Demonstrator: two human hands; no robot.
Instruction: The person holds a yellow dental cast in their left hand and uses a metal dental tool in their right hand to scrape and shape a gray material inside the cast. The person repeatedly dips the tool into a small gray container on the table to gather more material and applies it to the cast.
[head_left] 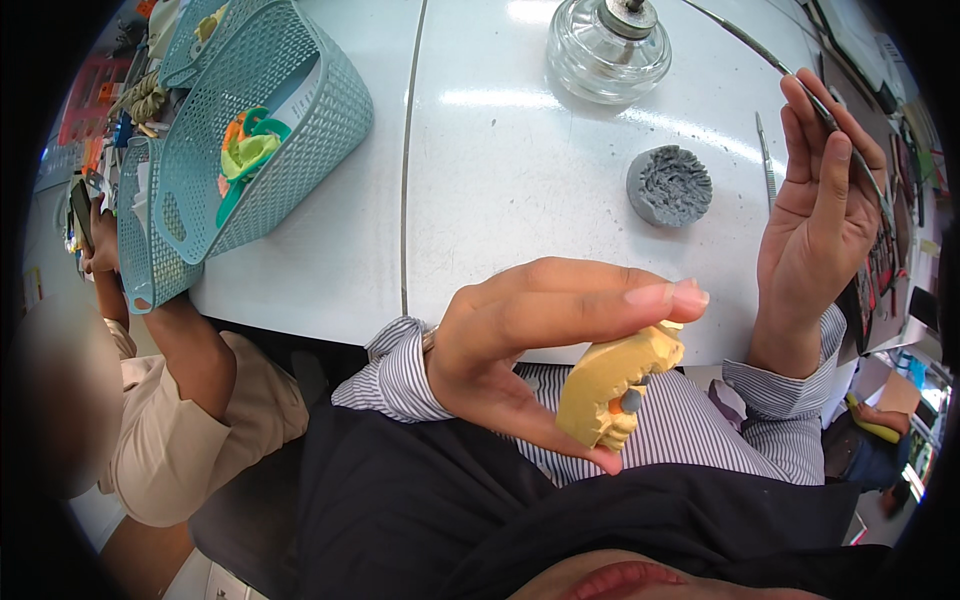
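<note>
Two hands of the wearer show. The left hand [495, 335], at the lower centre, holds one yellow dental cast [585, 395] between its thumb below and its fingers above; the cast bears an orange patch and at least one dark grey tooth-shaped piece [630, 401]. The right hand [815, 225], upper right, is raised with its fingers mostly extended, holding one slim metal instrument [740, 36]. On the white tabletop [500, 190] stand one glass spirit lamp [608, 65] at the top and, below it, one round grey block [670, 187] with a rough, gouged top. One thin metal tool [766, 155] lies just beside the right hand. At upper left, three blue-green perforated baskets [310, 165] show; the largest holds green, lime and orange pieces [250, 157], too overlapped to count. One co-worker [190, 430] sits at the left edge.
</note>
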